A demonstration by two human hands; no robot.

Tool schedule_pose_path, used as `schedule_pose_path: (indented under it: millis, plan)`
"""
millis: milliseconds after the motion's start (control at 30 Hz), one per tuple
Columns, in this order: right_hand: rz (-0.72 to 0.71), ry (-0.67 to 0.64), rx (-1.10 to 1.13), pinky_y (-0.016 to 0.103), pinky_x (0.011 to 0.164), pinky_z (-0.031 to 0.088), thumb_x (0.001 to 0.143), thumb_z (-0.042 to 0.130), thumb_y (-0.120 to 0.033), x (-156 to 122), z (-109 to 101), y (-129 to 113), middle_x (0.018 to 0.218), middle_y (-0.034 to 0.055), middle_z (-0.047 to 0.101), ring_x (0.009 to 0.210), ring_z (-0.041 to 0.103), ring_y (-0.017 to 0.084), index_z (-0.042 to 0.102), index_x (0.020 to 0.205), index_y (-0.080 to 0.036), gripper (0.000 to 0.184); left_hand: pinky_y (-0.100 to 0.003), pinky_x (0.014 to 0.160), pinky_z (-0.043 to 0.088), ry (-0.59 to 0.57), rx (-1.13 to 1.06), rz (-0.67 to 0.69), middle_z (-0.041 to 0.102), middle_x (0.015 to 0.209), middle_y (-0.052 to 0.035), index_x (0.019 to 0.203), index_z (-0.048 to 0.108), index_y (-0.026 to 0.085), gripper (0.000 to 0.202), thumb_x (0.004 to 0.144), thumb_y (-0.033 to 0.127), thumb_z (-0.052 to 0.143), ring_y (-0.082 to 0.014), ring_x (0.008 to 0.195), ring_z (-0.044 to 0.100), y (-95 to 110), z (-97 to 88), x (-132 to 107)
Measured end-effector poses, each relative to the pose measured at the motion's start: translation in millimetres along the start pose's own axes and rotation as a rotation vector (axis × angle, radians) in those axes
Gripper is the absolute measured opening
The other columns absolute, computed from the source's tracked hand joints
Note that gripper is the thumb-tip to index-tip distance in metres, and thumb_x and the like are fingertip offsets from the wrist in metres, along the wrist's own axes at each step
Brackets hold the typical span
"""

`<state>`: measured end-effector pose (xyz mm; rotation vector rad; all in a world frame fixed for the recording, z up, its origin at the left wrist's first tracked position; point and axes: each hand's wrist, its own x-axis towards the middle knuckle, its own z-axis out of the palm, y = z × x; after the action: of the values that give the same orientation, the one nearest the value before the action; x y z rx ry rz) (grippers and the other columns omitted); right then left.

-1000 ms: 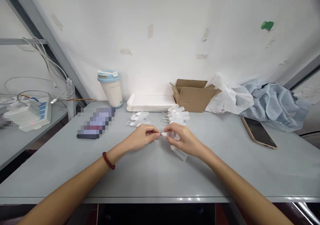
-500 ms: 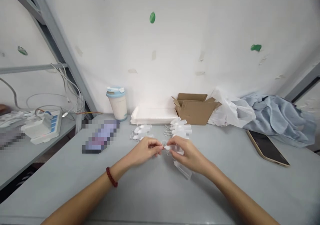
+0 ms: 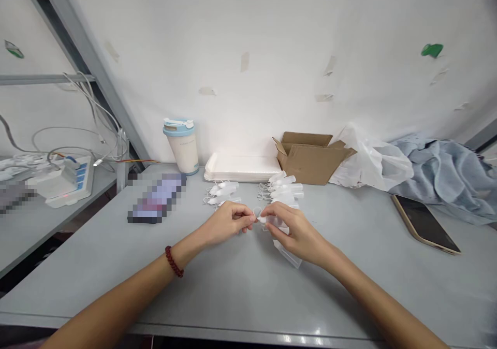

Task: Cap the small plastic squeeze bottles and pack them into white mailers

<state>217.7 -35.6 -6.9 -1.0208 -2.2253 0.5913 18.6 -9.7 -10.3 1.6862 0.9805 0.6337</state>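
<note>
While my right hand point(image 3: 297, 231) pinches one bottle point(image 3: 262, 219), my left hand point(image 3: 230, 222), fingertips together, pinches its string loop point(image 3: 257, 211); more bottles point(image 3: 288, 187), one o'clock.

Grey counter point(image 3: 233, 302) bearing translucent bottles point(image 3: 293, 187) near the fingers point(image 3: 246, 219); beyond them, a cardboard box point(image 3: 312, 163) (flaps open) and a cup point(image 3: 184, 153).

No words come clear from where I stand. The cup point(image 3: 183, 151) carries a faint line of lettering beneath its lid point(image 3: 178, 125) — it seems to be print, but too small to make out. The screen of the phone point(image 3: 157, 198) near it is blurred into squares — nothing legible there.
</note>
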Motion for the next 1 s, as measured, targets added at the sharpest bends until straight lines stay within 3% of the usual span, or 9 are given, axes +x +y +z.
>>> schedule_pose_path:
  millis: [300, 433, 633, 800, 933, 1000]
  plan:
    - [-0.070, 0.019, -0.028, 0.031, 0.070, 0.045, 0.085, 0.047, -0.015, 3, -3, 2, 0.091, 0.0068, 0.061, 0.078, 0.056, 0.017, 0.055, 0.100, -0.019, 0.018, -0.022, 0.051, 0.039, 0.019, 0.023, 0.023, 0.058, 0.061, -0.0002, 0.069, 0.062, 0.014, 0.023, 0.078, 0.033, 0.057, -0.0097, 0.054, 0.050, 3, -2.6, 1]
    - [-0.037, 0.031, -0.006, 0.029, 0.066, 0.044, 0.085, 0.045, -0.013, 6, -1, 6, 0.090, 0.0057, 0.061, 0.078, 0.056, 0.017, 0.056, 0.097, -0.020, 0.018, -0.022, 0.051, 0.039, 0.041, 0.004, 0.028, 0.059, 0.062, -0.0008, 0.069, 0.062, 0.013, 0.022, 0.078, 0.032, 0.058, -0.0096, 0.055, 0.050, 2, -0.7, 2]
    - [-0.081, 0.107, -0.038, 0.028, 0.063, 0.043, 0.087, 0.041, -0.012, 11, 2, 3, 0.084, 0.0052, 0.059, 0.072, 0.054, 0.016, 0.057, 0.091, -0.019, 0.019, -0.022, 0.052, 0.041, 0.074, -0.034, 0.044, 0.060, 0.064, -0.0016, 0.070, 0.061, 0.013, 0.022, 0.078, 0.033, 0.056, -0.0102, 0.056, 0.051, 5, 0.4, 2]
    - [-0.087, 0.086, -0.060, 0.031, 0.067, 0.046, 0.088, 0.046, -0.020, 10, 2, 2, 0.093, 0.0068, 0.060, 0.081, 0.056, 0.018, 0.054, 0.103, -0.021, 0.017, -0.022, 0.054, 0.041, 0.035, 0.126, 0.058, 0.061, 0.063, -0.0016, 0.067, 0.063, 0.014, 0.024, 0.079, 0.034, 0.056, -0.0110, 0.058, 0.053, 17, -17.6, -2]
    - [-0.048, 0.152, -0.187, 0.033, 0.073, 0.046, 0.086, 0.052, -0.029, 6, -6, 10, 0.117, 0.0123, 0.051, 0.100, 0.052, 0.023, 0.047, 0.117, -0.021, 0.032, -0.022, 0.055, 0.041, 0.253, 0.218, 0.071, 0.062, 0.065, -0.0024, 0.069, 0.065, 0.013, 0.026, 0.077, 0.036, 0.057, -0.0113, 0.058, 0.052, 19, -50.2, -8]
    - [-0.005, 0.189, -0.227, 0.031, 0.070, 0.045, 0.086, 0.052, -0.028, 4, -12, 14, 0.112, 0.0115, 0.054, 0.094, 0.054, 0.021, 0.050, 0.112, -0.019, 0.027, -0.022, 0.054, 0.040, 0.379, 0.245, 0.044, 0.061, 0.064, -0.0024, 0.073, 0.067, 0.014, 0.026, 0.077, 0.037, 0.057, -0.0117, 0.058, 0.051, 18, -64.3, -11]
